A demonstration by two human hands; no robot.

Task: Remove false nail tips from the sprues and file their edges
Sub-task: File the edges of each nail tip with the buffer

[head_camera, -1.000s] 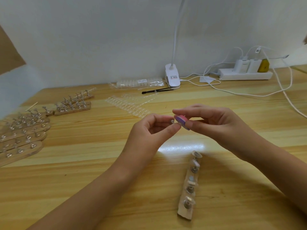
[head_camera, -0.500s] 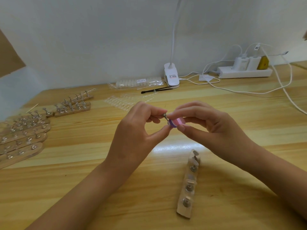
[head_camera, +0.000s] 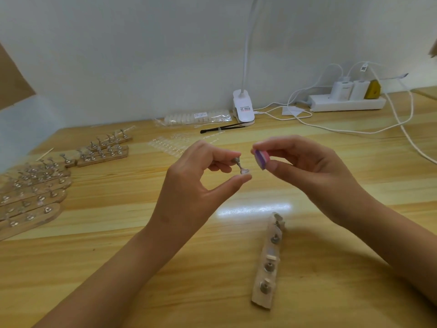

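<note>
though small and glassy, shows as a clear nail tip (head_camera: 245, 172) seated on the lower end of a little metal stand (head_camera: 239, 165). held up above the table (head_camera: 132, 233), not resting on it. gripped by the left hand (head_camera: 201, 185), with forefinger curled over the stand's top, thumb pressed up under the tip and remaining fingers folded in behind. so clamped top and bottom between those two digits, touching the thumb pad below.

just to the right, across a narrow gap from the tip, a pink, white and purple buffer block (head_camera: 261, 159). pinched in the right hand (head_camera: 307, 171), with forefinger along the upper edge, thumb at the lower corner and other fingers curled loosely behind. not touching the nail tip.

below the right hand, lying on the table, a wooden strip (head_camera: 264, 297) carrying a row of more metal stands, some with clear tips. at far left, a fanned stack of similar strips (head_camera: 35, 197). beyond the hands, clear sprues (head_camera: 169, 144) flat on the wood. then a black tool (head_camera: 222, 129), a clear bag of tips (head_camera: 196, 117), a white clip lamp (head_camera: 243, 107) and a white power strip (head_camera: 345, 104) with cables by the wall.
</note>
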